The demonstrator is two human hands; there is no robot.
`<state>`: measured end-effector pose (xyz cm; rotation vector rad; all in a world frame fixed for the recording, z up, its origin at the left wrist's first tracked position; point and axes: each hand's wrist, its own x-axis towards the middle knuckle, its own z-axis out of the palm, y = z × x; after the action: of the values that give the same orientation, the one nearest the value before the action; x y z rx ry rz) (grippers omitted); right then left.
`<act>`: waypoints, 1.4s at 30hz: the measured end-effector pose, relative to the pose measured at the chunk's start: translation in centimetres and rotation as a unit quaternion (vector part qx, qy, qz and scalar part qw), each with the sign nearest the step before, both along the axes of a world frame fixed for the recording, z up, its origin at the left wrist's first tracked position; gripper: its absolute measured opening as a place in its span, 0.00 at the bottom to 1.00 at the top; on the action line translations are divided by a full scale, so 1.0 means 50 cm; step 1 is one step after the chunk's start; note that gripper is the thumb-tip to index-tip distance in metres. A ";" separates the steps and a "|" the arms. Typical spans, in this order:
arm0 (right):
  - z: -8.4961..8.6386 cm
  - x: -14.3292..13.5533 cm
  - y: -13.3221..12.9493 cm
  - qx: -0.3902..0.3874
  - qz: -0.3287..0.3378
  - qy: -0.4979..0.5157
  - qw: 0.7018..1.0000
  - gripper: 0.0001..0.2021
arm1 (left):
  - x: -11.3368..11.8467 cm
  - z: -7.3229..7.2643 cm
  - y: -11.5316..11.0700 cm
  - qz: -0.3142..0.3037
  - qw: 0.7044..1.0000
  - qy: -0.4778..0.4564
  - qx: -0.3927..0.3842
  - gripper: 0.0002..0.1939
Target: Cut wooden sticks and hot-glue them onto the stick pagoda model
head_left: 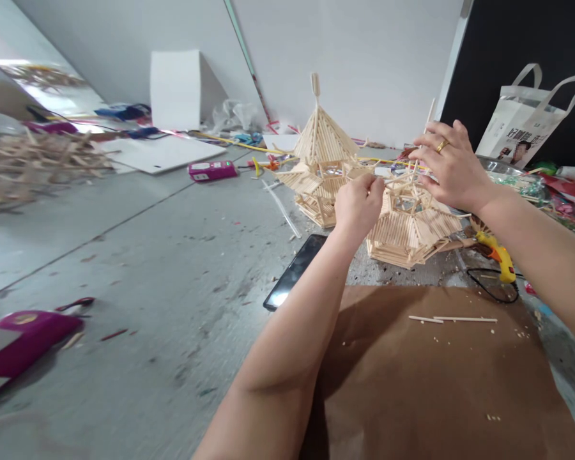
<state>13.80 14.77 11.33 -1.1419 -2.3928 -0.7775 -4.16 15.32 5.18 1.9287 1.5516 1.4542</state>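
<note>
Two models of pale wooden sticks stand side by side beyond the brown sheet (441, 383). The left model (323, 137) has a tall pointed roof with a finial. The right model (407, 233) has a flared lower roof and an open frame on top. My left hand (360, 201) is closed at the right model's upper left edge; what its fingers pinch is too small to make out. Above the right model's top, my right hand (448, 160), with a ring, has its fingers round a thin upright stick (430, 115).
A black phone (294, 271) lies left of the sheet. The yellow glue gun (498, 255) and its cord are at the right. Purple devices (213, 170) lie on the left, near a blurred stick heap (38, 166). Loose sticks (464, 319) rest on the sheet. A white bag (520, 128) stands back right.
</note>
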 end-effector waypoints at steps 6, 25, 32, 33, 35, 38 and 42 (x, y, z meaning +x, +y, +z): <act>-0.008 0.000 -0.005 -0.006 0.010 -0.004 1.000 0.16 | 0.000 0.001 -0.001 0.018 0.999 0.030 -0.003 0.13; -0.014 -0.003 -0.010 -0.011 0.022 -0.006 1.000 0.11 | -0.001 0.002 -0.007 0.004 1.000 0.020 0.006 0.14; -0.017 -0.003 -0.008 -0.018 0.027 0.002 0.999 0.11 | -0.001 0.003 -0.005 0.013 1.000 0.027 -0.001 0.13; -0.017 -0.003 -0.008 -0.017 0.027 0.001 0.999 0.11 | 0.000 0.004 -0.005 0.015 1.000 0.025 0.000 0.13; -0.016 -0.003 -0.007 -0.017 0.025 -0.001 1.000 0.11 | 0.000 0.005 -0.004 0.017 1.000 0.020 0.000 0.13; -0.016 -0.003 -0.008 -0.019 0.021 -0.002 1.000 0.12 | 0.000 0.005 -0.004 0.015 1.000 0.019 -0.001 0.12; -0.018 -0.003 -0.009 -0.022 0.023 0.002 0.999 0.13 | -0.001 0.004 -0.005 0.007 1.000 0.017 0.006 0.11</act>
<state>13.65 14.34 10.44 -1.0995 -2.4363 -0.7102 -4.22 15.10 5.39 1.9623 1.5781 1.4464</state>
